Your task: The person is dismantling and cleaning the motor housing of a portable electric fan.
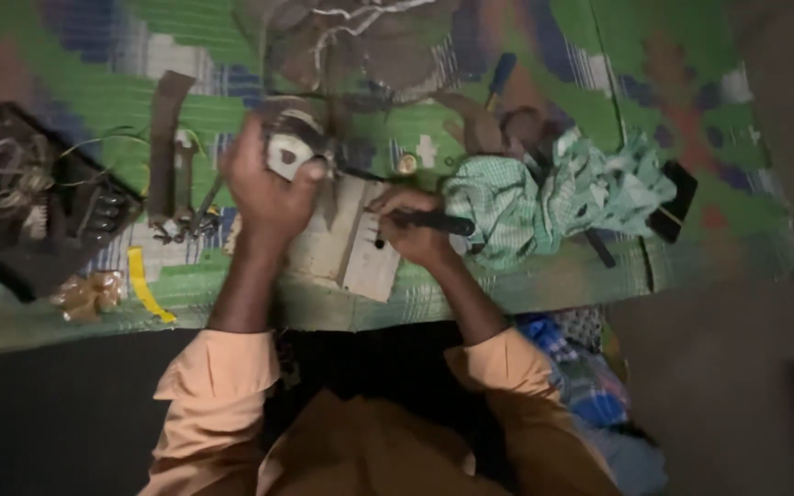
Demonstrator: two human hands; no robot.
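My left hand (264,188) grips a small white round part (289,154) with wires running off it, held above a pale flat board (346,248) on the mat. Just to its right, my right hand (411,228) is closed around a black-handled tool (438,221), its handle pointing right and its tip down on the board. Both peach sleeves reach in from the bottom of the head view. The tool's tip is hidden by my fingers.
A green patterned mat (544,285) covers the floor. A dark box with coiled wire (29,202) sits far left, a wrench and small tools (181,184) beside it, and a yellow strip (144,285). A green checked cloth (553,193) lies right, a blue-handled screwdriver (500,78) behind.
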